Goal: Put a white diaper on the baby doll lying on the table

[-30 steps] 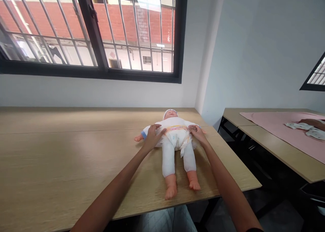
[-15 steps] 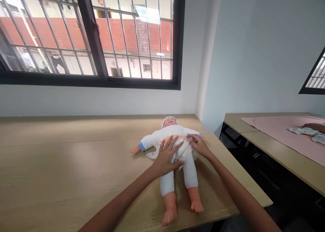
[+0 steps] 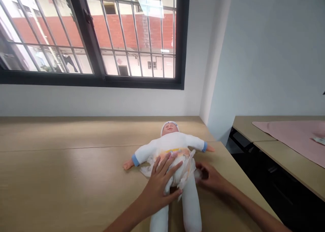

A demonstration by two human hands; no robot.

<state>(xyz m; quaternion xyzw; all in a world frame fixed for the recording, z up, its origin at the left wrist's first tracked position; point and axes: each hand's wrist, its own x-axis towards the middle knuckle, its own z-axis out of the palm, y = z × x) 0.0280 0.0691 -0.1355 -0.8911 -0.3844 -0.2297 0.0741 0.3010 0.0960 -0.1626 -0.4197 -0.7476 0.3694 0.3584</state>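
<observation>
A baby doll [image 3: 169, 141] in a white outfit with blue cuffs lies on its back on the table, arms spread and head away from me. Round its hips is a white diaper [image 3: 187, 171] with an orange and yellow printed front, its edges loose and crumpled. My left hand [image 3: 161, 188] lies over the diaper's front, fingers spread. Beside the doll's hip on the right, my right hand [image 3: 212, 178] has its fingers curled and pinched at a blurred whitish edge of the diaper. The doll's feet are out of view below.
The wooden table [image 3: 63, 184] ends in an edge to the right of the doll. Past a dark gap stands another table with a pink mat [image 3: 291, 134]. A barred window [image 3: 137, 39] is in the wall behind.
My right hand has moved from the diaper's upper right corner down to beside the hip. A diaper flap now stands up there. My left hand stays on the front; the view has shifted.
</observation>
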